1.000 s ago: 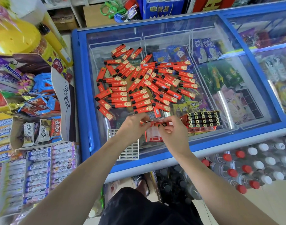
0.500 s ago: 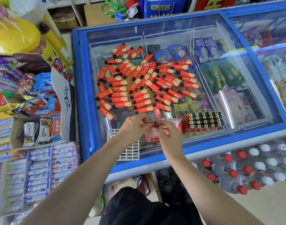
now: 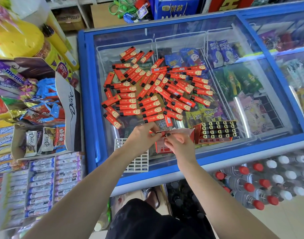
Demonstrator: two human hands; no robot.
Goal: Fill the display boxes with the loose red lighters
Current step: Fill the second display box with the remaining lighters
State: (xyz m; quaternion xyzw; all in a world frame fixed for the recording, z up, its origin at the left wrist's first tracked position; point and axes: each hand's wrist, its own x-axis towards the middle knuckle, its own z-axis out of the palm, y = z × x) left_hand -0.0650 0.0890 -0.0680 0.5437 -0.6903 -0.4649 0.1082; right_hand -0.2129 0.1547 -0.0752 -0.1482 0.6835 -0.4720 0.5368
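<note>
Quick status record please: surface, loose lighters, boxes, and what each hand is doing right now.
surface: glass freezer lid
loose lighters: large scattered pile, mid-lid
full box: packed, black tops up, near edge right
open box: under the hands, contents hidden
white grid tray: empty, near edge left
left hand: pinching lighters over open box
right hand: pinching same lighters

Loose lighters [image 3: 154,94]: red bodies, black caps, gold-cream face print at one end. 
Filled display box [image 3: 216,131], right: red card, rows of black lighter tops with gold dots. 
Freezer frame [image 3: 82,100]: blue, clear glass lid. 
White plastic grid [image 3: 135,163], near. 
Bottles [image 3: 268,183], near right: red and white caps.
</note>
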